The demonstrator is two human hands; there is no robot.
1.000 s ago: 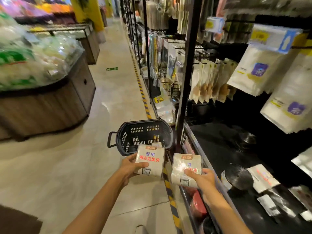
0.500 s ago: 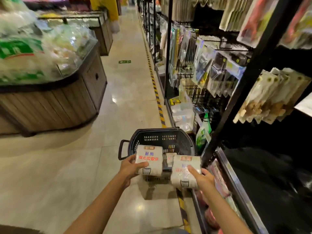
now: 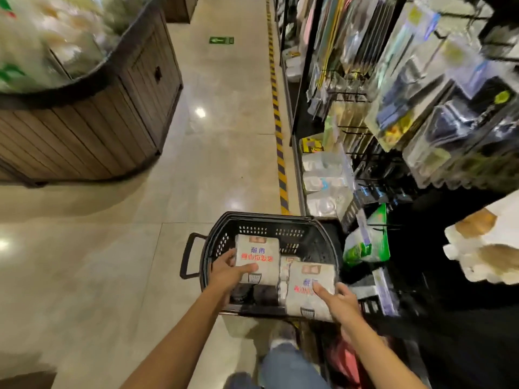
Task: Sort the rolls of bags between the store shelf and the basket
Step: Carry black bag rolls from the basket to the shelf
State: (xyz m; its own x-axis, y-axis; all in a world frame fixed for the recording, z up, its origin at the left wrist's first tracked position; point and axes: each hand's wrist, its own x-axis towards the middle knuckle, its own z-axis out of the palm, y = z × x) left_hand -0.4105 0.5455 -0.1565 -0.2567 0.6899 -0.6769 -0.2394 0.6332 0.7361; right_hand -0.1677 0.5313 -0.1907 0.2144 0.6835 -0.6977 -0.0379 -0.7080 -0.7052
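Head view: basket contains bag rolls.

Tiled floor, black basket on it

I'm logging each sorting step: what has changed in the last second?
The left hand and right hand carried the left pack and right pack forward, from short of the basket to over it. Each hand still grips its pack; the basket stays on the floor.
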